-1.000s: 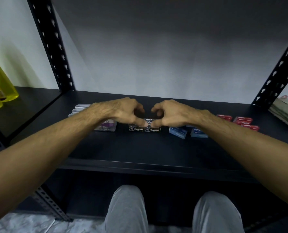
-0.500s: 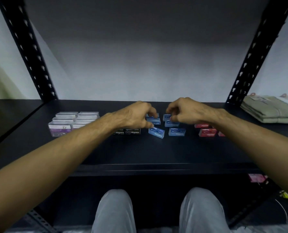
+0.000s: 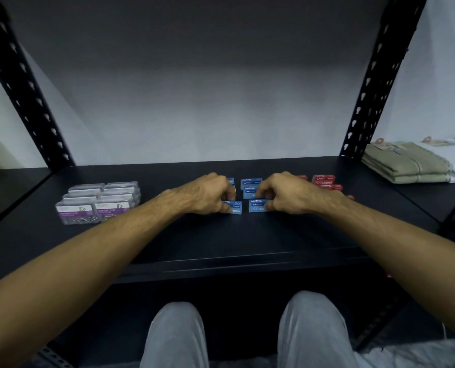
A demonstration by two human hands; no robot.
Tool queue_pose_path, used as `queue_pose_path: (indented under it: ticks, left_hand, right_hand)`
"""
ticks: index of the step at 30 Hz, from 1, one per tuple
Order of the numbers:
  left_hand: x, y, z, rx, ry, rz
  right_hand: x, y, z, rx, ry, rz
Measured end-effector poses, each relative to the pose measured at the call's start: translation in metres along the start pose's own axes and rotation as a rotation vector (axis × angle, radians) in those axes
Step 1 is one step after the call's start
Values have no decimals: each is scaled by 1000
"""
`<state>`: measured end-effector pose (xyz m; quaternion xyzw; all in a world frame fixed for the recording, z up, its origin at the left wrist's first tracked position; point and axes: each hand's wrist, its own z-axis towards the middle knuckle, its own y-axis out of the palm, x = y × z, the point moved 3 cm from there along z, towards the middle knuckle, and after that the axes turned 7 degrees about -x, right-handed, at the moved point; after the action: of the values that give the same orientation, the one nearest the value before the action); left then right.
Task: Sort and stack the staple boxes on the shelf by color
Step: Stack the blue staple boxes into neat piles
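Several small blue staple boxes [image 3: 251,181] lie in the middle of the black shelf [image 3: 221,240]. My left hand [image 3: 207,193] pinches the front left blue box [image 3: 234,207]. My right hand [image 3: 287,193] grips the front right blue box [image 3: 257,205]; its fingers also reach the blue box [image 3: 249,192] behind. Red staple boxes [image 3: 323,179] sit just right of my right hand, partly hidden by it. The black staple boxes are hidden under my left hand and arm.
Clear paper clip boxes [image 3: 99,200] with purple labels stand in rows at the left. Folded olive cloth and papers [image 3: 412,164] lie on the neighbouring shelf at the right. Black perforated uprights [image 3: 367,96] frame the bay. My knees show below the shelf's front edge.
Both hands left the black boxes and moved right onto the blue boxes, each now closing on one of the front pair. My view has swung to the right.
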<state>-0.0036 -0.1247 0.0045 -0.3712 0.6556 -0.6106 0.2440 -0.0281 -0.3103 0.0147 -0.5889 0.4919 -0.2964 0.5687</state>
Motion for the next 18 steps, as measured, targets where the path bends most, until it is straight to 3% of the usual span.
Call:
queue_pose_path:
  ticks: [18]
  left_hand:
    - [-2, 3, 5, -14, -37, -112]
  right_hand:
    - [-8, 6, 9, 34, -58, 22]
